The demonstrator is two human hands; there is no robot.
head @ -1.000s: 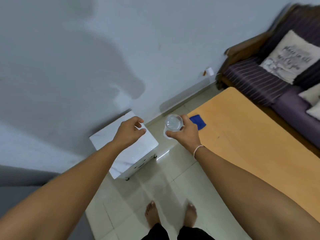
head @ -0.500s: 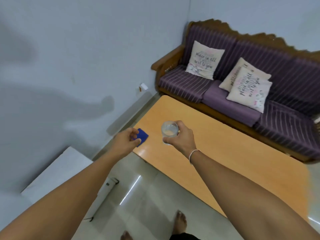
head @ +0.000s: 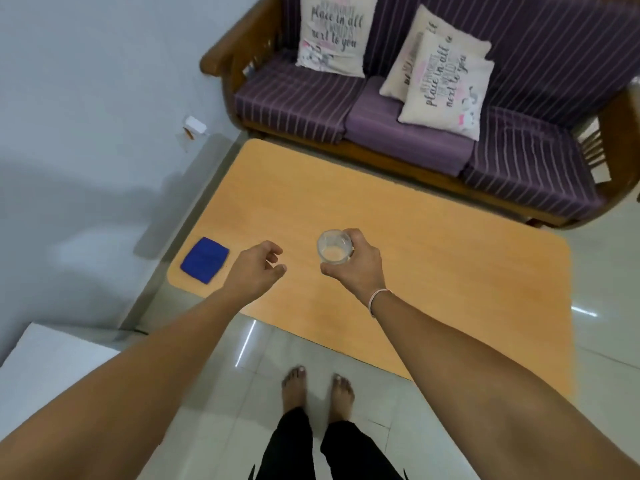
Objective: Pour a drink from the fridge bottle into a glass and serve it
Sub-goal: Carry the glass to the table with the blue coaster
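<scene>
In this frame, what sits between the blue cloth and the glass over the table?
In the head view, only the empty left hand, fingers loosely curled, lies between the blue cloth and the glass held by the right hand; otherwise bare table.

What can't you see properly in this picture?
- Head view: the far side of the clear drinking glass is covered by the right hand whose grip wraps it.
- How full it is: seen from above, only a pale bottom shows.
- The white box is cut off by the left edge.
- The small white thing on the wall is too small to name.
- The cushion lettering is partly blurred.
</scene>
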